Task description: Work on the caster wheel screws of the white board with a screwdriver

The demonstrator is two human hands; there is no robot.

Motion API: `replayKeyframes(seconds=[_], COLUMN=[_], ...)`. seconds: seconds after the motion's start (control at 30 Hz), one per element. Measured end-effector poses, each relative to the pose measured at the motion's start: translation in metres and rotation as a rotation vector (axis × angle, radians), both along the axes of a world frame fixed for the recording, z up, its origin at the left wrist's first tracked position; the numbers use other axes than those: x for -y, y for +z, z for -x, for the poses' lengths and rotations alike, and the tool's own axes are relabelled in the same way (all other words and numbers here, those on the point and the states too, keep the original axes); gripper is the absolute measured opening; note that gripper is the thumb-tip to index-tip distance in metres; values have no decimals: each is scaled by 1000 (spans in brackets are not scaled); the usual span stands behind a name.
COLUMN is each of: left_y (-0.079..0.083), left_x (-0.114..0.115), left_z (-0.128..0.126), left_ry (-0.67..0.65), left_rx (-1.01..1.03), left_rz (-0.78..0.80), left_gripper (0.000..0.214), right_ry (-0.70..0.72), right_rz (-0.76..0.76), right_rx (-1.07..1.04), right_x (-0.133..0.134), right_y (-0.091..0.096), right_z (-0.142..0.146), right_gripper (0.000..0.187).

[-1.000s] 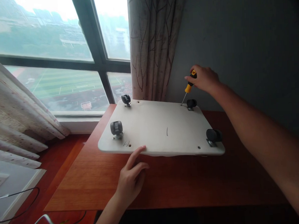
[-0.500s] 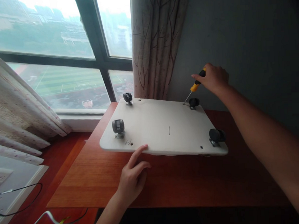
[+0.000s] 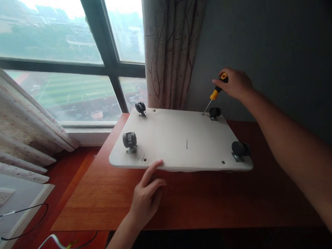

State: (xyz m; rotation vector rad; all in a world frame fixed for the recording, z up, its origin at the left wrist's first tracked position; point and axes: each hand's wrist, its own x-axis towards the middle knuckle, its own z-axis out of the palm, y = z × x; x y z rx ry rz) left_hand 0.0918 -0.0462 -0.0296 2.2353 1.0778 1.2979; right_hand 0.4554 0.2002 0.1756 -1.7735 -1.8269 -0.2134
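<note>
Right hand (image 3: 235,84) closed around the yellow-and-black handle of a screwdriver (image 3: 217,91), fingers wrapped over its top end. The tool is tilted: its shaft runs down and away from the hand toward the person's left, and the tip meets the white board (image 3: 180,138) just beside the far-right caster (image 3: 214,112), which sits almost directly below the hand. Whether the tip is seated in a screw cannot be told at this size. The board lies flat on the red-brown table (image 3: 186,204), wheels up. Near-right caster (image 3: 240,149) is below the right forearm, toward the person. Left hand (image 3: 147,198) holds nothing; it rests palm down on the table with fingers loosely spread, the index fingertip (image 3: 159,163) touching the board's near edge. Near-left caster (image 3: 129,140) stands just beyond and to the left of that hand, with a small hole and pencil marks between caster and fingertip. Far-left caster (image 3: 140,107) is well beyond it, at the board's far corner. A short pencil stroke marks the board's middle, between the two hands. A patterned curtain (image 3: 170,47) hangs just beyond the board, to the left of the right hand. A window (image 3: 55,52) lies far left of both hands.
</note>
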Motion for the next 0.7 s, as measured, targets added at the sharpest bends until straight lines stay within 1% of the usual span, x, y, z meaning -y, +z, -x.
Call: replayKeyframes(seconds=[0.13,0.2,0.3,0.43,0.5,0.7], left_y=[0,0,0,0,1,-1], left_x=[0,1,1,1,1,1], left_z=[0,0,1,0,0,1], left_ry=[7,15,17,11,12,7], left_rx=[-10,-13,-13,-13,-15,-12], left_rz=[11,10,16,14,7,-1], left_gripper=[27,26,26,27,27,27], right_ry=[156,181,136,32,-8,-68], right_rz=[128,157,103,1,-25,-43], right_rx=[-131,-174,-174,-29,21,35], right_x=[-4,-5,-5,0,3,5], right_y=[2,3,5,5,4,-2], right_z=[1,0,1,9,13,16], right_gripper=[41,42,37,30,29,32])
